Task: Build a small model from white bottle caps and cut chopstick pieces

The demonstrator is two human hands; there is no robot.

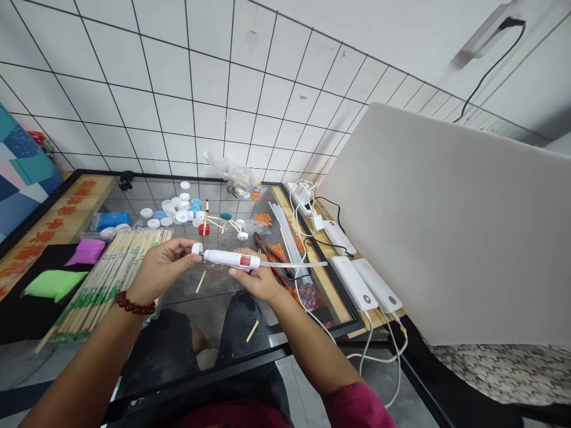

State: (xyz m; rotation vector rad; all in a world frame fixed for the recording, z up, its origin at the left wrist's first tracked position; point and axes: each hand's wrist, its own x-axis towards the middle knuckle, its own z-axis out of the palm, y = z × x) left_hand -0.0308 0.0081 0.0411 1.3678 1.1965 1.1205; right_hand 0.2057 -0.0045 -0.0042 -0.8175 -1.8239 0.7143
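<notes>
My left hand [167, 264] pinches a small white bottle cap [197, 248] between thumb and fingertips. My right hand [259, 276] is wrapped round a white glue gun [225, 257] with a red part, held level above the glass table. The gun's nozzle points left and meets the cap, or nearly so; the exact contact is too small to tell. A long translucent glue stick [294, 264] sticks out of the gun's right end. Beyond my hands lie loose white and blue caps [182, 216], a red cap [204, 229] and small pieces joined by sticks [232, 224].
Bundled wooden chopsticks [111, 273] lie at the left, by green [53, 285], purple [86, 252] and blue [112, 220] packets. Pliers [267, 246], spare glue sticks [289, 238], cables and white power banks [352, 282] are at the right. A tiled wall stands behind.
</notes>
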